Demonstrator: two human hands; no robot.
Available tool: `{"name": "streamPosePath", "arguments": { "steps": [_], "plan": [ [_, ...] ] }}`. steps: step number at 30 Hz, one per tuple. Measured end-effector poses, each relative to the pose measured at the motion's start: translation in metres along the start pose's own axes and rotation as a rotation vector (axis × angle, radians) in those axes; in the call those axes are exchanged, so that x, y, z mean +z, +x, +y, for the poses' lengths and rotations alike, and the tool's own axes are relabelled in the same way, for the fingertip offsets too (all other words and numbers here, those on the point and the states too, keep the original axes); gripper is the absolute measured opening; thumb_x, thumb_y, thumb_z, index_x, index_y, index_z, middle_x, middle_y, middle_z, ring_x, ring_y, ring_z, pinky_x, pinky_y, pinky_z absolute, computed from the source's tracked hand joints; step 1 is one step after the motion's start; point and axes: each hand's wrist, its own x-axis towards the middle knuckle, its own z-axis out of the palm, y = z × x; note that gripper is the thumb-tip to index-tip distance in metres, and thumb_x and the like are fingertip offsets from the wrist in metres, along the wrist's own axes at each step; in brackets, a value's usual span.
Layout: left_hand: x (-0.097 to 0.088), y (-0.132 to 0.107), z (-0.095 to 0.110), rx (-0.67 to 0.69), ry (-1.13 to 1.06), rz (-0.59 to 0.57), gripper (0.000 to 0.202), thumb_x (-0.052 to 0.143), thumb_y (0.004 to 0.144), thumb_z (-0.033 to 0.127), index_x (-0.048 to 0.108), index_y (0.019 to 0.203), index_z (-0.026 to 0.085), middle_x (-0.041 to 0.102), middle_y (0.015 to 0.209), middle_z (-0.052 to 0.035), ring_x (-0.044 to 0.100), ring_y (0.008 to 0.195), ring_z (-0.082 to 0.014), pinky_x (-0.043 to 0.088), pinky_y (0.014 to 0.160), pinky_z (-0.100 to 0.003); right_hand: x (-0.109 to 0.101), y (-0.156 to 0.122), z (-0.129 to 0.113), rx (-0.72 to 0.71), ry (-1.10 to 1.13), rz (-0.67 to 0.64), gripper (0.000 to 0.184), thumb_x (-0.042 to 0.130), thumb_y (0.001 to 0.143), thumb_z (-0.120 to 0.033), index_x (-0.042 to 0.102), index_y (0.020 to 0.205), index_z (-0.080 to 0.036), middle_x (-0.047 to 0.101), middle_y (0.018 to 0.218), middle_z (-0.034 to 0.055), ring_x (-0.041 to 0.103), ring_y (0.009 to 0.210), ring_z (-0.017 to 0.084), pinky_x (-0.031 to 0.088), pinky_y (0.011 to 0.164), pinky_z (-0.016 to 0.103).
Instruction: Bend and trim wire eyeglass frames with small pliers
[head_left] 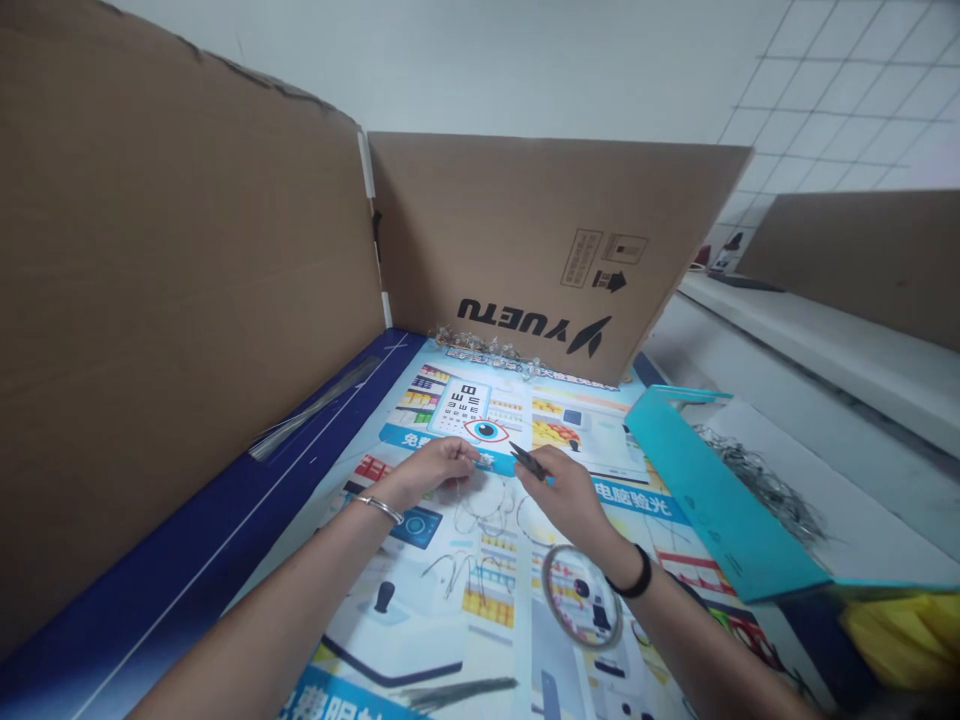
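Pinching a thin wire (480, 497) between its fingertips, the left hand (437, 466) held it just above the printed poster (450, 640), mid-table. The wire looked fine and pale, curling into loose loops that were hard to trace against the print. Just right of it, the right hand (568, 492) was closed around a small dark tool (527, 461), tip aimed at the pinched end. A steady pinch close to that tip would probably stop the wire springing. A wire coil (582, 598) lay near the right wrist; a teal box (712, 500) of wire scraps (757, 485) stood farther right; cardboard walls (187, 300) rose left and far.
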Motion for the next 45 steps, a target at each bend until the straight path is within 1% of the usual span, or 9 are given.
{"name": "streamPosePath", "arguments": {
  "steps": [9, 13, 17, 22, 28, 31, 34, 39, 45],
  "plan": [
    [0.006, -0.003, 0.005, 0.012, -0.075, -0.029, 0.019, 0.064, 0.068, 0.029, 0.057, 0.078, 0.014, 0.055, 0.054, 0.0017, 0.048, 0.045, -0.0073, 0.028, 0.047, -0.020, 0.009, 0.003, 0.002, -0.077, -0.011, 0.050, 0.014, 0.055, 0.080, -0.024, 0.053, 0.066, -0.020, 0.054, 0.066, 0.0010, 0.050, 0.067, 0.016, 0.038, 0.063, 0.027],
    [0.008, -0.002, 0.004, -0.003, -0.125, -0.007, 0.017, 0.063, 0.066, 0.025, 0.056, 0.078, 0.014, 0.054, 0.055, 0.0020, 0.049, 0.047, -0.0076, 0.030, 0.048, -0.020, 0.009, 0.001, 0.003, -0.071, -0.004, 0.087, 0.016, 0.054, 0.080, -0.024, 0.051, 0.064, -0.020, 0.054, 0.067, 0.0016, 0.050, 0.067, 0.015, 0.038, 0.063, 0.027],
    [0.008, -0.001, 0.003, -0.028, -0.176, 0.005, 0.016, 0.061, 0.066, 0.021, 0.055, 0.079, 0.015, 0.053, 0.054, 0.0026, 0.050, 0.047, -0.0079, 0.034, 0.049, -0.020, 0.012, -0.001, 0.008, -0.057, -0.009, 0.067, 0.014, 0.055, 0.080, -0.023, 0.053, 0.066, -0.020, 0.054, 0.067, 0.0015, 0.051, 0.067, 0.016, 0.038, 0.062, 0.027],
    [0.010, -0.002, 0.004, -0.027, -0.161, 0.006, 0.014, 0.060, 0.065, 0.017, 0.055, 0.077, 0.014, 0.053, 0.053, 0.0026, 0.050, 0.046, -0.0078, 0.036, 0.048, -0.019, 0.016, -0.003, 0.008, -0.079, -0.030, 0.063, 0.009, 0.055, 0.079, -0.022, 0.057, 0.070, -0.019, 0.056, 0.069, 0.0021, 0.052, 0.070, 0.017, 0.039, 0.065, 0.028],
    [0.012, -0.003, 0.005, -0.045, -0.218, -0.008, 0.016, 0.064, 0.064, 0.019, 0.055, 0.078, 0.014, 0.054, 0.053, 0.0025, 0.052, 0.048, -0.0078, 0.038, 0.048, -0.019, 0.016, -0.002, 0.004, -0.094, -0.065, 0.016, 0.013, 0.054, 0.079, -0.021, 0.054, 0.066, -0.020, 0.054, 0.065, 0.0016, 0.051, 0.068, 0.017, 0.038, 0.063, 0.028],
    [0.011, -0.004, 0.006, -0.041, -0.244, -0.028, 0.021, 0.069, 0.064, 0.021, 0.056, 0.079, 0.014, 0.055, 0.054, 0.0019, 0.054, 0.048, -0.0082, 0.038, 0.049, -0.019, 0.016, -0.002, 0.006, -0.106, -0.060, 0.033, 0.013, 0.054, 0.079, -0.022, 0.055, 0.067, -0.020, 0.055, 0.066, 0.0018, 0.051, 0.069, 0.017, 0.039, 0.064, 0.028],
    [0.009, -0.006, 0.008, -0.036, -0.280, -0.068, 0.025, 0.071, 0.066, 0.027, 0.058, 0.082, 0.012, 0.060, 0.061, -0.0013, 0.057, 0.053, -0.0099, 0.042, 0.052, -0.021, 0.016, -0.003, 0.009, -0.105, -0.061, 0.089, 0.010, 0.054, 0.079, -0.021, 0.056, 0.070, -0.020, 0.056, 0.068, 0.0021, 0.052, 0.071, 0.017, 0.039, 0.065, 0.028],
    [0.008, -0.009, 0.011, -0.046, -0.320, -0.089, 0.034, 0.069, 0.070, 0.038, 0.062, 0.086, 0.009, 0.066, 0.074, -0.0097, 0.063, 0.062, -0.0153, 0.049, 0.065, -0.029, 0.017, -0.004, 0.013, -0.095, -0.097, 0.128, 0.011, 0.054, 0.078, -0.020, 0.055, 0.066, -0.020, 0.056, 0.067, 0.0021, 0.051, 0.068, 0.017, 0.039, 0.063, 0.027],
    [0.008, -0.007, 0.008, -0.043, -0.317, -0.128, 0.033, 0.073, 0.067, 0.033, 0.062, 0.087, 0.011, 0.068, 0.083, -0.0106, 0.066, 0.070, -0.0169, 0.049, 0.070, -0.030, 0.018, -0.005, 0.014, -0.075, -0.168, 0.083, 0.011, 0.054, 0.077, -0.020, 0.054, 0.065, -0.020, 0.055, 0.067, 0.0025, 0.050, 0.068, 0.017, 0.038, 0.064, 0.028]
  ]
}}
